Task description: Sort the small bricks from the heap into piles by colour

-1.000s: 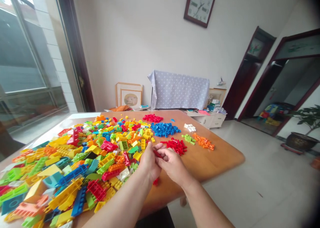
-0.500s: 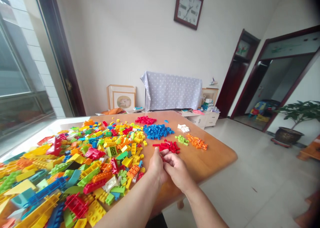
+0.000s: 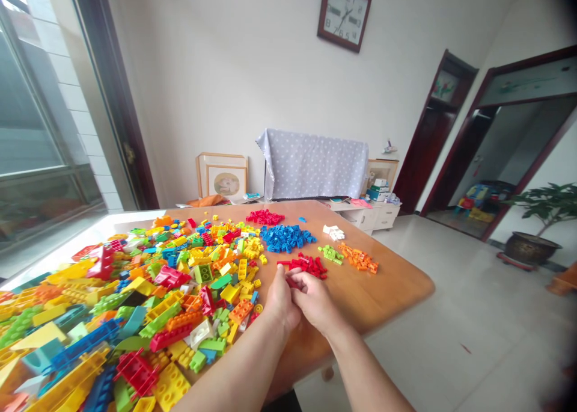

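Observation:
My left hand (image 3: 280,301) and my right hand (image 3: 314,298) are together over the wooden table, fingers closed around a small red piece (image 3: 293,283) that is mostly hidden. Just beyond them lies a pile of dark red bricks (image 3: 310,265). Farther back sit a blue pile (image 3: 286,238) and a pinkish-red pile (image 3: 265,217). To the right are small groups of light green (image 3: 331,254), orange (image 3: 359,258) and white bricks (image 3: 333,232). A large spread of mixed bricks (image 3: 171,322) covers the left of the table.
The table's rounded right corner (image 3: 426,285) overhangs the tiled floor. Behind it stand a cloth-covered object (image 3: 315,165), a white cabinet (image 3: 383,217) and framed pictures (image 3: 226,182). A potted plant (image 3: 532,246) is at the right.
The camera view has shifted slightly. My right hand's fingers have moved a little against my left hand, and a bit of the red piece shows between them.

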The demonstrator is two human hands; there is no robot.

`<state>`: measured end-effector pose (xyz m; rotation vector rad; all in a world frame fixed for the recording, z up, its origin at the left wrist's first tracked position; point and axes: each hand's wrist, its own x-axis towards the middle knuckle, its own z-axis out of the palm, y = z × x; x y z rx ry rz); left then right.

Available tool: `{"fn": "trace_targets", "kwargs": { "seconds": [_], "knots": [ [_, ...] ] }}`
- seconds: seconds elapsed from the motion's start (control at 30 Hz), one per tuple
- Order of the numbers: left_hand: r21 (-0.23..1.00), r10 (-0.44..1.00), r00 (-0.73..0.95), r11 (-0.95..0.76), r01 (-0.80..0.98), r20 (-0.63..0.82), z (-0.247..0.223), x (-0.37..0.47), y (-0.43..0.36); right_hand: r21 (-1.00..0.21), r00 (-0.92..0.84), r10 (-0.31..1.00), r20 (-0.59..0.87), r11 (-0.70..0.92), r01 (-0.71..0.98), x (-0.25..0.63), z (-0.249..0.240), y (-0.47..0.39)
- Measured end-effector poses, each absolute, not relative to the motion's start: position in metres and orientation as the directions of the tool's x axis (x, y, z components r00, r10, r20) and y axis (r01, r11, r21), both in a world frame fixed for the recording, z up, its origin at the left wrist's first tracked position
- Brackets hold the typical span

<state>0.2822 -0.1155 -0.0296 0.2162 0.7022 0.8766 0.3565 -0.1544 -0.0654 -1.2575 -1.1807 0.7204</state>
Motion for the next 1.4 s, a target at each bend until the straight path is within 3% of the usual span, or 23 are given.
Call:
{"fn": "trace_targets", "kwargs": {
  "seconds": [0.1, 0.3, 0.47, 0.67, 0.87, 0.97, 1.13, 1.27, 1.4],
  "knots": [
    [0.477, 0.799, 0.398, 0.593, -0.649, -0.452, -0.032, 0.284, -0.112, -0.962, 0.346, 0.9, 0.265, 0.219, 0.165, 0.355, -0.074, -0.143],
    [0.519, 0.868, 0.286, 0.476, -0.71, -0.405, -0.04, 0.294, -0.102, -0.911, 0.445, 0.823, 0.354, 0.195, 0.363, 0.361, -0.082, -0.129],
    [0.562, 0.906, 0.184, 0.385, -0.732, -0.381, -0.047, 0.301, -0.088, -0.896, 0.527, 0.763, 0.373, 0.15, 0.417, 0.381, -0.081, -0.129],
    [0.629, 0.933, 0.132, 0.325, -0.706, -0.334, -0.054, 0.305, -0.08, -0.776, 0.634, 0.666, 0.393, -0.129, 0.617, 0.425, -0.073, -0.143],
    [0.643, 0.941, 0.152, 0.318, -0.697, -0.301, -0.052, 0.305, -0.084, -0.609, 0.655, 0.68, 0.329, -0.378, 0.698, 0.446, -0.071, -0.153],
    [0.628, 0.94, 0.188, 0.331, -0.704, -0.284, -0.048, 0.303, -0.088, -0.617, 0.635, 0.666, 0.39, -0.323, 0.718, 0.445, -0.076, -0.153],
    [0.601, 0.936, 0.208, 0.343, -0.722, -0.285, -0.039, 0.297, -0.093, -0.742, 0.608, 0.604, 0.514, -0.042, 0.669, 0.435, -0.077, -0.152],
    [0.591, 0.937, 0.196, 0.336, -0.733, -0.29, -0.032, 0.293, -0.099, -0.893, 0.604, 0.698, 0.385, 0.116, 0.435, 0.409, -0.072, -0.154],
    [0.591, 0.938, 0.203, 0.335, -0.734, -0.28, -0.023, 0.284, -0.107, -0.967, 0.452, 0.859, 0.242, 0.177, 0.181, 0.379, -0.075, -0.153]
  ]
}}
